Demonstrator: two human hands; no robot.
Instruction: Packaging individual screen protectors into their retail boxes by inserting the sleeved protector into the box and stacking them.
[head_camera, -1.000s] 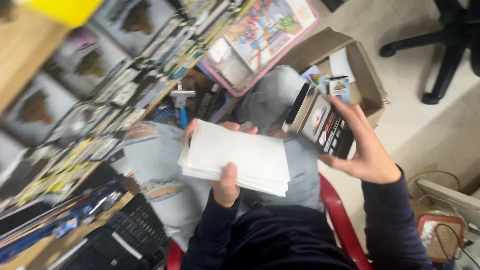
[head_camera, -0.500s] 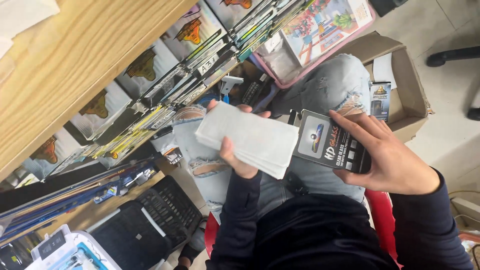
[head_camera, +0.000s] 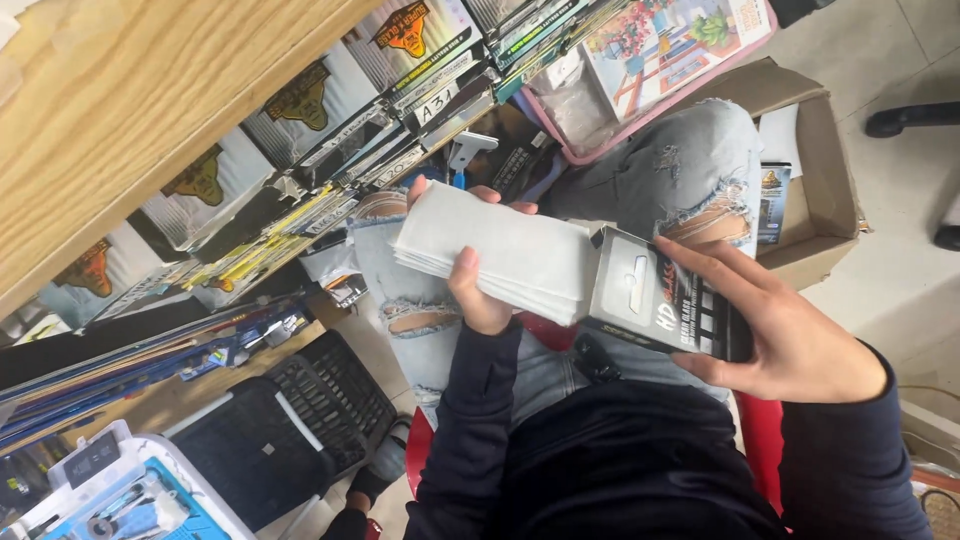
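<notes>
Two hands are busy over your lap, and the gap between them is gone: half a second ago the dark box sat flat at 3 o'clock of the white stack, clear of it, and now its open end butts right against the stack's right edge. A second back it was further off still, held up near the carton. So the box and the stack have come together, mouth to edge; whether any sheet is inside yet, you cannot tell from here.

Your left hand (head_camera: 478, 290) comes up from 6 o'clock under the stack (head_camera: 495, 250), thumb pressed on top near the lower edge, fingers curled round the far side with the tips peeking over at 12 o'clock. That grip is firm, clamped on the whole wad of white sleeves, which tilts down toward 4 o'clock across your jeans (head_camera: 700, 170).

Your right hand (head_camera: 790, 335) reaches in from 4 o'clock, forearm in a dark sleeve. Fingers lie long over the top face of the box (head_camera: 660, 300), thumb underneath, pinching it, its hang-tab end pointing at 10 o'clock into the stack.

Beyond your knees, at 1 o'clock, the carton (head_camera: 830, 180) sits on the floor; packaged goods fan out under the wooden shelf (head_camera: 130, 110) at 10 o'clock.
</notes>
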